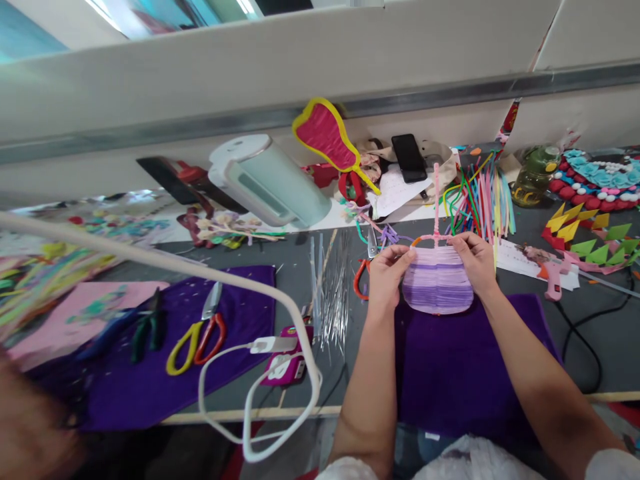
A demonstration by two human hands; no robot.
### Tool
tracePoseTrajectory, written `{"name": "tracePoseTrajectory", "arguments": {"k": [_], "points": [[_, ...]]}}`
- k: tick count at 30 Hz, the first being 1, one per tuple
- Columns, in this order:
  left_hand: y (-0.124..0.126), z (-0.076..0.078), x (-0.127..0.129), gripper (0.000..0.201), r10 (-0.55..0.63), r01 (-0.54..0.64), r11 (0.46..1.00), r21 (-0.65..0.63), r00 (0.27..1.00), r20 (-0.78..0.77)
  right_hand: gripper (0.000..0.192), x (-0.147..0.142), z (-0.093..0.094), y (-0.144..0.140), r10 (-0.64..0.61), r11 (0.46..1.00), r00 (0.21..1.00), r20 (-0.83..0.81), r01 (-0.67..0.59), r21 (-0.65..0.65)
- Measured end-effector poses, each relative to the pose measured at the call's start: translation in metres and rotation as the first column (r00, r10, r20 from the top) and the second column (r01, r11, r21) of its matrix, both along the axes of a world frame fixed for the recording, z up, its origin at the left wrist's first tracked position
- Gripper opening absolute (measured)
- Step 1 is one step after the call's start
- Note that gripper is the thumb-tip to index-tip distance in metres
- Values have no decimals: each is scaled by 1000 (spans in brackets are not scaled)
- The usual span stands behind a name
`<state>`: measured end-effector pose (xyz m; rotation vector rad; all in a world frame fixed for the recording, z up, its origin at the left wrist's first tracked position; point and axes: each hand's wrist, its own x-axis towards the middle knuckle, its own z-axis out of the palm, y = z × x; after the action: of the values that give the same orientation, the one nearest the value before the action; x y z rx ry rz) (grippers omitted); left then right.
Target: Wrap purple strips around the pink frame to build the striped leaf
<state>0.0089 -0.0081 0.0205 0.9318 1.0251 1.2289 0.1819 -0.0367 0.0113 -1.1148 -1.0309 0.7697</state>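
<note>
A rounded pink-and-purple striped pipe-cleaner panel [439, 283] is held up over a dark purple cloth [460, 373]. From its top edge a fuzzy pink pipe-cleaner stem [437, 200] stands upright. My left hand [389, 272] pinches the panel's upper left corner, close to a short orange piece. At the upper right corner, the fingers of my right hand [474, 261] are closed on the same panel. Red-handled scissors [363, 277] lie just left of my left hand, partly hidden by it.
Silver wires [336, 300] and a white cable [260, 283] are to the left, near yellow-and-red-handled scissors [200, 333] and green-handled pliers [147, 330]. Behind stand a pale jug [270, 180] and coloured pipe cleaners [483, 200]. A pink glue gun [554, 272] lies right. A blurred person's arm [30, 420] shows lower left.
</note>
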Motion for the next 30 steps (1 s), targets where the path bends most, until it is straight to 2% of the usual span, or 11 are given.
{"name": "tracePoseTrajectory", "arguments": {"k": [7, 14, 19, 22, 26, 30], "points": [[-1, -1, 1, 25, 27, -27, 1000, 2, 998, -57, 28, -3, 4, -3, -19, 1000, 999, 42, 19, 1], [0, 0, 1, 24, 46, -46, 999, 4, 998, -33, 30, -3, 3, -1, 2, 1000, 1000, 25, -2, -21], [1, 3, 0, 30, -97, 108, 981, -163, 993, 74, 32, 3, -3, 4, 102, 987, 987, -122, -115, -109], [3, 0, 2, 35, -146, 171, 969, -181, 979, 144, 36, 7, -8, 7, 155, 963, 969, -194, -192, -191], [8, -10, 6, 31, -91, 109, 984, -144, 988, 126, 37, 16, -8, 8, 228, 929, 949, -216, -279, -243], [12, -20, 9, 32, -34, 55, 987, -154, 990, 135, 35, 23, -8, 8, 277, 915, 956, -98, -294, -276]]}}
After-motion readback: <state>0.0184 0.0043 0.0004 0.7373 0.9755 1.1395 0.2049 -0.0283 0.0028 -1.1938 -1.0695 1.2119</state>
